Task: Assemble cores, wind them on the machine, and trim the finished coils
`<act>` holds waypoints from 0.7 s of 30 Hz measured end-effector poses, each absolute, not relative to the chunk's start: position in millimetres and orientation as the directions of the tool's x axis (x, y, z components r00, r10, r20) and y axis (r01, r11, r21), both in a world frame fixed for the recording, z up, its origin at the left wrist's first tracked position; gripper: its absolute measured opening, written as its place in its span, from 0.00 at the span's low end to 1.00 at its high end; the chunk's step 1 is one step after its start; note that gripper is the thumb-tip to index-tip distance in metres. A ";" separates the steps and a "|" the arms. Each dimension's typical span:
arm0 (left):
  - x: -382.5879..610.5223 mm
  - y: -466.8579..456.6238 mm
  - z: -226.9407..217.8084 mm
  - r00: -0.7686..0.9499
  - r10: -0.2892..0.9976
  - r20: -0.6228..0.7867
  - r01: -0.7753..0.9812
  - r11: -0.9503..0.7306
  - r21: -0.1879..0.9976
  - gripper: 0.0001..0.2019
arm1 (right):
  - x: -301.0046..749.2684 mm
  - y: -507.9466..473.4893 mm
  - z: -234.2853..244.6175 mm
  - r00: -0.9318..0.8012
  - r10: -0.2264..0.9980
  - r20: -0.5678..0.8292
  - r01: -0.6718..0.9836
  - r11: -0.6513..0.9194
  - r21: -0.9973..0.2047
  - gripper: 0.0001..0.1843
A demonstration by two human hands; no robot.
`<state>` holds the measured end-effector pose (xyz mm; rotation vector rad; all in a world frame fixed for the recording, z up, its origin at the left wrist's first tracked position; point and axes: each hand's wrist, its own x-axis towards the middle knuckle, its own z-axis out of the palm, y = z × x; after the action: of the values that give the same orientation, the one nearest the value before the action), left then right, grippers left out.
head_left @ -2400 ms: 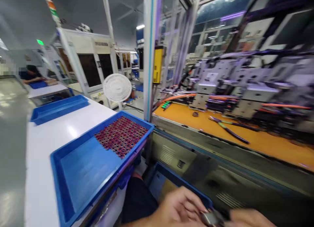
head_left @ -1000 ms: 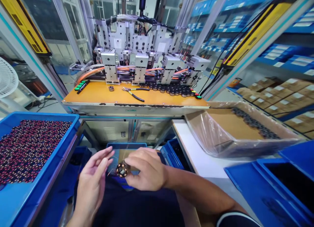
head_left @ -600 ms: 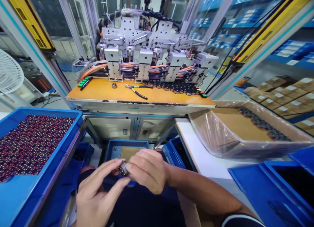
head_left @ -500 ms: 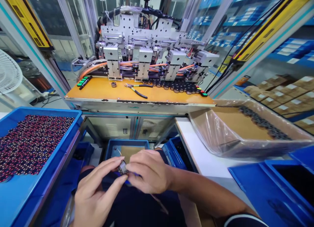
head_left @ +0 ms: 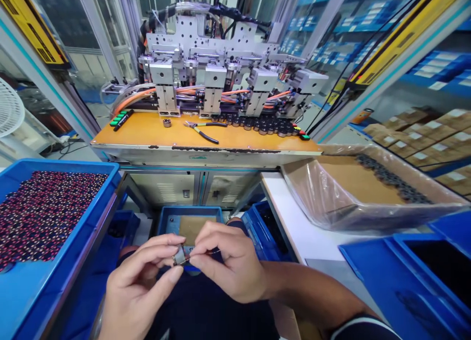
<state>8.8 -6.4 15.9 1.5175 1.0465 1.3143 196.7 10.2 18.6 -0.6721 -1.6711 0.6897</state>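
A small round metal part (head_left: 180, 256) sits between both hands above my lap, low in the middle of the view. My left hand (head_left: 138, 286) pinches it with thumb and fingers from the left. My right hand (head_left: 224, 266) has its fingers closed against the part's right side, with a thin wire showing at the fingertips. Directly beyond the hands is a small blue bin (head_left: 167, 221) with a brown sheet inside.
A large blue tray (head_left: 73, 242) of several red and dark small parts is at my left. A bagged cardboard box (head_left: 331, 202) of dark round parts lies on the white table at right. Ahead, an orange bench (head_left: 147, 131) carries pliers (head_left: 202, 130) and a machine (head_left: 221, 80).
The view swung from the left aisle to the machine. My left hand, spread open a second ago, closed onto the round part, and both hands turned it edge-on.
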 end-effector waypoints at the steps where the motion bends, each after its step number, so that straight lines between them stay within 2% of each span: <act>1: 7.6 -6.4 15.2 0.092 0.950 0.299 0.072 -0.306 0.949 0.10 | 202.5 9.9 19.8 -0.196 0.761 0.618 0.086 0.641 -0.763 0.06; 4: 0.8 -6.0 14.7 0.112 0.916 0.386 0.175 -0.401 0.899 0.11 | 229.4 12.4 34.1 -0.234 0.813 0.534 0.195 0.577 -0.793 0.10; 6: -3.7 -5.2 16.3 0.177 0.876 0.448 0.269 -0.481 0.835 0.13 | 247.4 16.0 52.2 -0.274 0.776 0.569 0.314 0.631 -0.709 0.08; 7: -5.0 -4.7 17.7 0.215 0.857 0.468 0.305 -0.515 0.801 0.13 | 253.5 17.8 62.3 -0.328 0.702 0.632 0.390 0.711 -0.586 0.06; 9: -4.9 -4.0 20.8 0.282 0.825 0.489 0.348 -0.563 0.750 0.14 | 256.9 21.1 79.8 -0.514 0.454 0.727 0.475 0.857 -0.200 0.05; 11: -2.5 -4.1 23.6 0.314 0.801 0.509 0.363 -0.597 0.716 0.13 | 249.9 24.9 88.4 -0.708 0.183 0.682 0.404 0.897 0.179 0.08; 12: -1.2 -4.6 24.6 0.322 0.793 0.517 0.367 -0.608 0.704 0.13 | 244.3 27.1 88.3 -0.767 0.074 0.638 0.340 0.890 0.305 0.10; 13: -0.1 -5.5 25.3 0.330 0.787 0.522 0.369 -0.616 0.696 0.13 | 238.4 29.2 85.8 -0.800 0.002 0.600 0.287 0.880 0.380 0.11; 15: 0.5 -7.9 26.0 0.333 0.785 0.522 0.370 -0.618 0.693 0.13 | 228.5 32.0 76.1 -0.826 -0.025 0.563 0.263 0.866 0.425 0.11; 18: -2.1 -11.3 26.3 0.329 0.793 0.512 0.373 -0.607 0.701 0.13 | 221.9 30.6 63.0 -0.809 0.097 0.580 0.318 0.902 0.293 0.10; 21: -6.3 -12.4 26.9 0.337 0.791 0.510 0.391 -0.610 0.689 0.12 | 220.6 27.7 61.5 -0.791 0.120 0.600 0.315 0.920 0.231 0.09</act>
<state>-6.3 -12.4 26.9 2.1587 1.0367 1.1979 220.6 27.7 61.5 -0.3095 -2.4729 -0.4293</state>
